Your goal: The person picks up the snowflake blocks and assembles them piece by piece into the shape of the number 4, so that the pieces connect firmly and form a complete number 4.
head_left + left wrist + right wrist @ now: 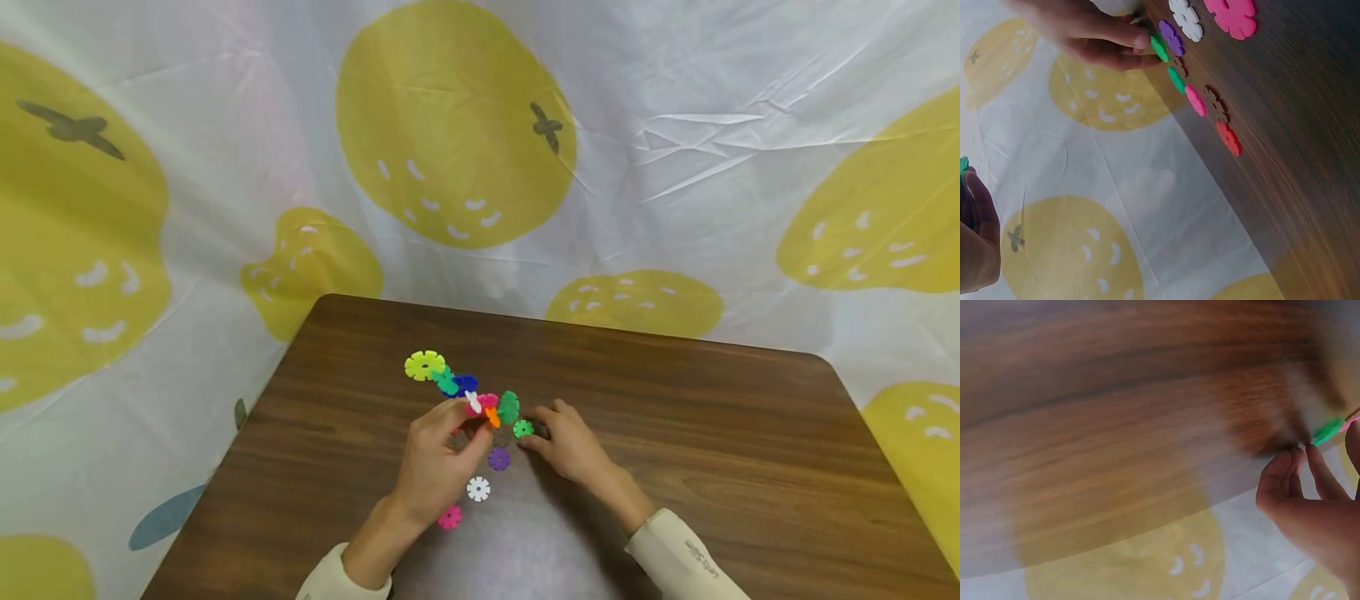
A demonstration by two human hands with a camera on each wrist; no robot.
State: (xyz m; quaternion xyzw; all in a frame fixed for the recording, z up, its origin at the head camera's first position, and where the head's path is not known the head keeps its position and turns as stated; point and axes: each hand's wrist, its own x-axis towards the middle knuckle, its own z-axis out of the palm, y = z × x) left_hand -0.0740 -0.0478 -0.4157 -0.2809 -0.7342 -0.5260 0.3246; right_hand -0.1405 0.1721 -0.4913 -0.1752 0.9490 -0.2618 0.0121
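Note:
My left hand (442, 458) pinches a chain of interlocked notched plastic discs, raised over the table. A yellow disc (424, 365) forms its far end, followed by teal, dark blue, white and pink ones. An orange disc (492, 417) and a green disc (509, 407) stand at the near end, by the fingertips. To the right, my right hand (573, 446) is low at the tabletop, thumb and fingertips at the edge of a loose light green disc (522, 429). The left wrist view shows that light green disc (1159, 49) between those fingertips.
Loose discs lie on the brown wooden table (712, 433): purple (498, 459), white (478, 489) and pink (450, 517). Brown (1216, 104) and red discs (1229, 138) also show in the left wrist view. A fruit-print curtain (660, 167) hangs behind the table.

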